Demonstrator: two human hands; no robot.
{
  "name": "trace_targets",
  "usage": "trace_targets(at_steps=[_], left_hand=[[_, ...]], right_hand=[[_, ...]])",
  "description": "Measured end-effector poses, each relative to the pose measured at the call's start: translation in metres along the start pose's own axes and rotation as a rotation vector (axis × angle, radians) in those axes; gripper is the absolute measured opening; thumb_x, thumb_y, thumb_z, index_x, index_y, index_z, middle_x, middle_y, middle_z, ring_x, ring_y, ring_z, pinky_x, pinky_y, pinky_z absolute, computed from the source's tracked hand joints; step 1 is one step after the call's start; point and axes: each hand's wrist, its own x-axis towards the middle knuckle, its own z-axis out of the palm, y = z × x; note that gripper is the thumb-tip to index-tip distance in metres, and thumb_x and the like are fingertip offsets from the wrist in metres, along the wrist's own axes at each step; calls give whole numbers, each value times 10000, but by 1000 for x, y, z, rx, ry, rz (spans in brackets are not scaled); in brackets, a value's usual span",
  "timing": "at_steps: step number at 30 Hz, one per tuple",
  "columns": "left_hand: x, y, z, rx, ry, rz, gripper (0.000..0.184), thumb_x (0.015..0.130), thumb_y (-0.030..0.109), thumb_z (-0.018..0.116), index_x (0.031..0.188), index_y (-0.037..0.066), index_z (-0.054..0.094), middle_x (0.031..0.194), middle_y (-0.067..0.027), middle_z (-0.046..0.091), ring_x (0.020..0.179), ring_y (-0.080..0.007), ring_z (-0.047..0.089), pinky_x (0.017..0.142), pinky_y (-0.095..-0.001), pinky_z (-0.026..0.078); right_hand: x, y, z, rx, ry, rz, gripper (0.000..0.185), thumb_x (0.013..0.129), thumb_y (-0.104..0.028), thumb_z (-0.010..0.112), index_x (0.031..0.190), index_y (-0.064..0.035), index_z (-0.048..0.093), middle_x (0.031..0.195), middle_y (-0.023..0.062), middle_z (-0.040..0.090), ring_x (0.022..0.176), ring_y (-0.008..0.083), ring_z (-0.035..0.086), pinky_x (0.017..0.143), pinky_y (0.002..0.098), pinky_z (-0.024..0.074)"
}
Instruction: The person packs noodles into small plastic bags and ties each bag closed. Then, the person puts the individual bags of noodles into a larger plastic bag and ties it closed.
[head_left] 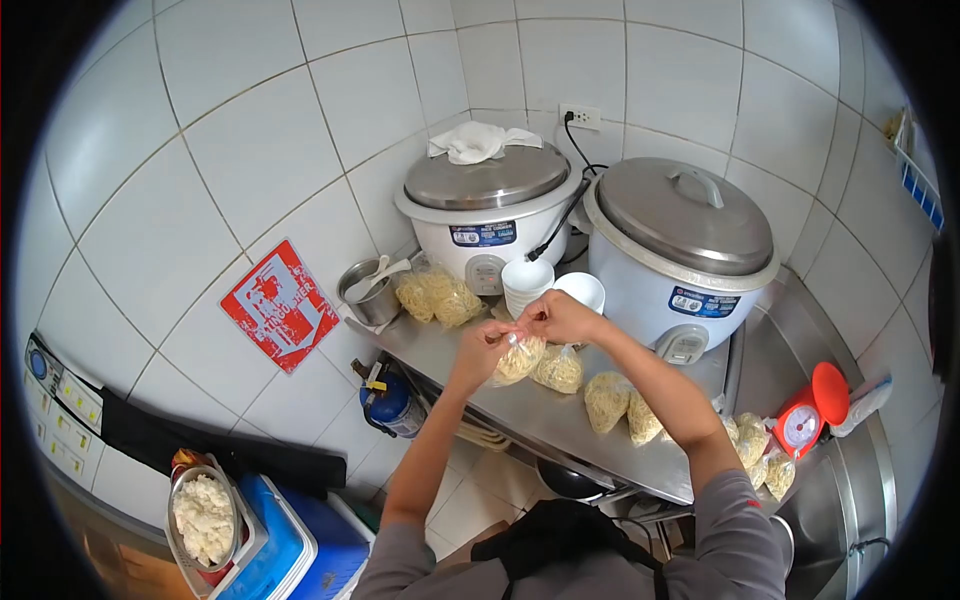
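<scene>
My left hand (482,347) and my right hand (562,317) meet above the steel counter (470,385), both with fingers pinched at the gathered neck of a clear plastic bag of noodles (517,364). The bag's pale yellow contents hang just below my fingers. Beside it rests another bag of noodles (558,370). More small bags (606,402) lie under and past my right forearm. Behind my hands stand a stack of white bowls (526,280) and a second white bowl (580,290), partly hidden by my right hand.
Two large rice cookers (480,222) (690,240) stand against the tiled wall. Left of them are a steel pot (370,298) and a large noodle bag (438,294). A red scale (808,415) sits at right. Below left are a fire extinguisher (393,402) and a rice-filled container (240,530).
</scene>
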Motion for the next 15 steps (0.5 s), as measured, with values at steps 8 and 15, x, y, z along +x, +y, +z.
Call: trace_targets(at_steps=[8, 15], left_hand=[[-2, -61, 7, -434, -30, -182, 232, 889, 154, 567, 1030, -25, 612, 883, -7, 615, 822, -56, 517, 756, -222, 418], [-16, -109, 34, -242, 181, -221, 211, 887, 133, 564, 1004, -35, 614, 869, -12, 614, 764, -67, 533, 695, -211, 440]], right_hand=[[1, 63, 45, -706, 281, -704, 83, 751, -87, 559, 809, -30, 543, 774, 76, 522, 762, 248, 545, 608, 364, 463], [-28, 78, 98, -376, 553, -421, 114, 732, -45, 616, 836, -1, 596, 756, 109, 544, 726, 265, 557, 583, 366, 461]])
